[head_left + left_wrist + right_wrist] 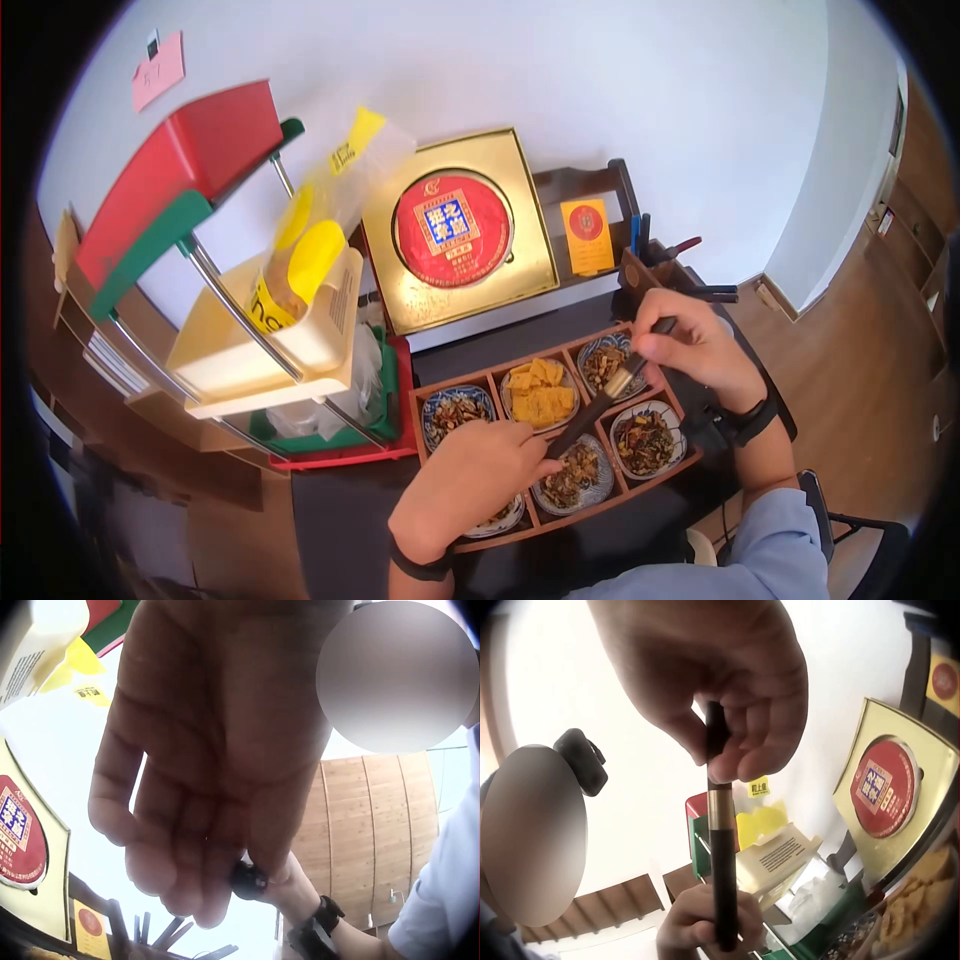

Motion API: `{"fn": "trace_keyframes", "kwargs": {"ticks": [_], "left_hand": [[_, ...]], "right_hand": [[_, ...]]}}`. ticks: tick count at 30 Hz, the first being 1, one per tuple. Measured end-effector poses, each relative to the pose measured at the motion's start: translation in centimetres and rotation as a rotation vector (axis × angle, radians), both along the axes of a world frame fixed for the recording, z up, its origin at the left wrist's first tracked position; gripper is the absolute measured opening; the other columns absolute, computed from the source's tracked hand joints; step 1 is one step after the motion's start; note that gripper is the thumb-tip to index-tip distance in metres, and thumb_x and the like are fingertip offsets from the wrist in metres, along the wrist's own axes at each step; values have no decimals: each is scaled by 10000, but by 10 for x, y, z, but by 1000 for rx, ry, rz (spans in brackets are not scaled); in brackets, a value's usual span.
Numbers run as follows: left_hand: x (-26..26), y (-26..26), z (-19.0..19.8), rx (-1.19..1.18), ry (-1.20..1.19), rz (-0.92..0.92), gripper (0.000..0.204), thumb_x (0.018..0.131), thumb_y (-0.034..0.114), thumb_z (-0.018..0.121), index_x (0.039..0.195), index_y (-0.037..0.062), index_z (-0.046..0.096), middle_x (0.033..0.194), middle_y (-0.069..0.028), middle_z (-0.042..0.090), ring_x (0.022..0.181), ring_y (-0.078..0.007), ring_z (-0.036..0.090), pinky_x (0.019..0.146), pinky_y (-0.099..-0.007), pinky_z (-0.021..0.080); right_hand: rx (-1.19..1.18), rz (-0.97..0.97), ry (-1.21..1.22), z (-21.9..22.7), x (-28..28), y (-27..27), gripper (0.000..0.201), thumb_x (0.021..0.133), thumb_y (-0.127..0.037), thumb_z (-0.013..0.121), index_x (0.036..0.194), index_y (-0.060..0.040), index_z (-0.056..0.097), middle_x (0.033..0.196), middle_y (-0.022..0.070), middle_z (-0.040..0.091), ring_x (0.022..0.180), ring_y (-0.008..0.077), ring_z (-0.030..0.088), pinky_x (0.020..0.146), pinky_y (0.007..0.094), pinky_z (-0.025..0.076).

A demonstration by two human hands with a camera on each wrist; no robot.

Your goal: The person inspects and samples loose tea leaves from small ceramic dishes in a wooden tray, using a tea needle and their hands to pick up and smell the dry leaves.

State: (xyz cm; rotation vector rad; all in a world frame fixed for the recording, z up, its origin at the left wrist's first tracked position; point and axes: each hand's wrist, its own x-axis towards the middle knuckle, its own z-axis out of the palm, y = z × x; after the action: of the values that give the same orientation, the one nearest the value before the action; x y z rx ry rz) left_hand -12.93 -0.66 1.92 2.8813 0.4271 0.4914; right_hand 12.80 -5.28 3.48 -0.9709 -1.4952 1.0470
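Observation:
A dark stick with a gold band [592, 413] slants over a compartmented wooden tray [416, 422]. My right hand [697, 345] grips its upper part between thumb and fingers, above the band. At the lower end, my left hand [470, 472] pinches the tip, and the right wrist view shows its fingers behind the stick [723, 877]. Small patterned dishes stand in the tray's compartments. One holds yellow crisps [540, 392]; others hold a dry brown mixture [645, 440]. The left forearm and hand cover part of the front left dish [508, 520].
Left of the tray stands a tiered rack with a red bin [225, 135], a cream bin [275, 345] and a yellow-printed bag [315, 255]. Behind are a gold box [535, 225] with a red disc, an orange card [587, 240] and a pen holder [650, 272]. A chair [880, 535] is at right.

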Motion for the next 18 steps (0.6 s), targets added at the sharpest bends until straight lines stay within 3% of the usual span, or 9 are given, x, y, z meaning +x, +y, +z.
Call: {"fn": "trace_keyframes", "kwargs": {"ticks": [2,5,7,9,11,12,13,16,18], "left_hand": [[-3,1,-2,9,18,19,163,794,171,638,730,43,560,671,-82,505,650,-281,556,559,-369,447],[-12,5,3,44,27,74,157,790,162,637,724,44,558,672,-84,507,658,-276,561,566,-370,450],[-15,6,7,75,38,85,157,793,164,636,725,43,563,678,-88,518,664,-280,563,572,-375,452],[-17,7,8,4,40,142,162,797,170,637,726,42,566,683,-90,524,672,-289,561,578,-380,453],[-19,8,8,1,30,134,170,800,176,637,723,43,566,684,-91,525,670,-292,559,575,-381,453],[-19,8,9,-9,20,130,177,804,183,637,720,44,566,686,-91,527,668,-295,557,573,-381,453],[-19,8,9,-2,16,130,177,804,183,637,720,44,566,686,-91,527,668,-295,557,573,-381,453],[-20,9,8,-28,-1,140,183,815,198,633,725,49,575,687,-89,532,653,-290,558,559,-376,454],[-21,9,8,-32,-12,144,179,816,199,633,732,51,580,687,-87,531,652,-289,558,561,-376,454]], "right_hand": [[73,-104,-9,12,15,-4,123,901,-107,591,841,-39,509,752,7,510,541,73,547,474,207,446],[232,-441,-110,32,44,-5,142,905,-147,591,829,-53,518,670,-2,518,516,63,533,456,186,420],[313,-627,-350,42,70,3,163,908,-162,586,812,-49,516,600,-7,517,512,53,525,454,177,405],[286,-740,-451,45,89,14,165,899,-161,584,809,-41,516,550,19,529,489,86,525,456,219,404],[294,-877,-767,40,103,26,158,883,-163,591,828,-34,519,549,65,545,469,143,530,470,275,404],[264,-873,-784,38,107,32,142,868,-157,591,840,-35,527,579,111,567,502,241,557,510,339,418],[272,-876,-784,36,110,39,142,868,-157,591,840,-35,527,579,111,567,502,241,557,510,339,418],[374,-851,-1018,29,116,61,113,860,-145,581,843,-40,541,633,149,597,635,349,593,579,418,443],[338,-831,-1105,27,120,73,120,856,-149,581,844,-36,543,636,150,600,640,346,597,589,422,449]]}}
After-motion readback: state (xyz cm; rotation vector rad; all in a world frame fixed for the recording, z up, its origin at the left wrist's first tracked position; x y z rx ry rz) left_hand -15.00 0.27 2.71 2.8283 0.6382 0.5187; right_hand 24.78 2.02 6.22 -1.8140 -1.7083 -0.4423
